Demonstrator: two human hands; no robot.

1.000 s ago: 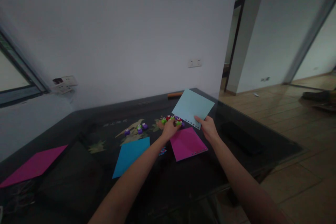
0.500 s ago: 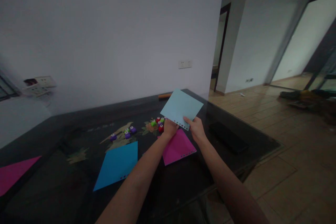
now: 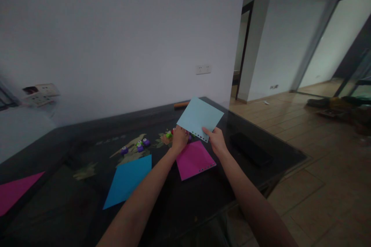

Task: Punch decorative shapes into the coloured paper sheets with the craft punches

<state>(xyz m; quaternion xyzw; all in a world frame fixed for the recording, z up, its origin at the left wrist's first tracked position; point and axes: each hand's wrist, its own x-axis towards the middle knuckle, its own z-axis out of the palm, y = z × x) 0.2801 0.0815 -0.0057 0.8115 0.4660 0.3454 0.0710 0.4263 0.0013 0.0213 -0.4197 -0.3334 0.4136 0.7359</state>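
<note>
A light blue sheet of paper (image 3: 199, 114) with a row of holes along its near edge is tilted above the table. My right hand (image 3: 216, 139) pinches its lower right part, thumb on top. Just under the sheet's left corner, my left hand (image 3: 179, 139) reaches in among small toy figures with big white eyes, such as a green one (image 3: 168, 134); its fingertips are hidden. Below both hands lies a pink sheet (image 3: 194, 161), also holed along one edge. To the left is a blue sheet (image 3: 130, 179), partly covered by my left forearm.
Several more eyed toys, including a purple one (image 3: 146, 142), stand left of my left hand on the dark table (image 3: 179, 208). A black oblong object (image 3: 251, 149) lies at the right, an orange-brown bar (image 3: 181, 105) at the back. Another pink sheet (image 3: 19, 193) is far left.
My left hand has shifted left from the light blue sheet's lower edge towards the toys. My right hand still holds the sheet, which has hardly moved.
</note>
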